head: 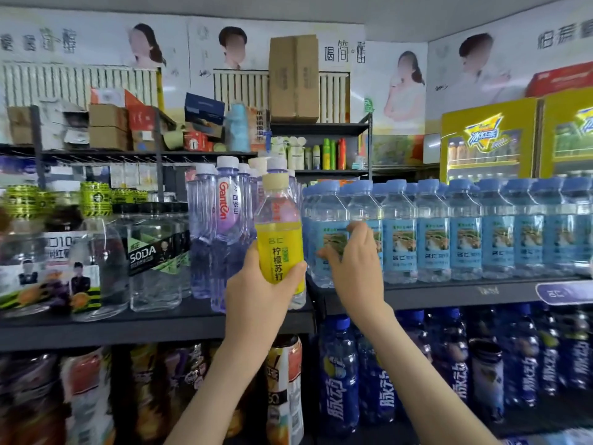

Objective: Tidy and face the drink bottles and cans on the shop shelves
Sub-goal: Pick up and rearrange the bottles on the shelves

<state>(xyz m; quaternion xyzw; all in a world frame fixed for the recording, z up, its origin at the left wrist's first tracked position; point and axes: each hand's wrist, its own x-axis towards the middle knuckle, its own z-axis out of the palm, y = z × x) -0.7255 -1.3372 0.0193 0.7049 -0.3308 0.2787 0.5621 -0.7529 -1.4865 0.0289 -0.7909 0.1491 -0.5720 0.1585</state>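
Clear plastic soda bottles (154, 258) with black "SODA" labels crowd the left of the dark shelf (128, 329); the labels further left are blurred. Next stand tall lilac "Ganten" water bottles (224, 220). The left hand (256, 297) grasps a yellow-labelled lemon soda bottle (282, 248), upright at the shelf's front edge, just beside them. The right hand (356, 261) curls round the leftmost blue-labelled water bottle (333, 220). From there a tight row of blue-capped bottles (465, 239) runs on, cut off at the right.

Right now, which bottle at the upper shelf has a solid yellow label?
The cream-capped bottle gripped by the left hand, between the purple Ganten bottles and the blue-capped row. Its neighbours are purple-tinted or blue-labelled.
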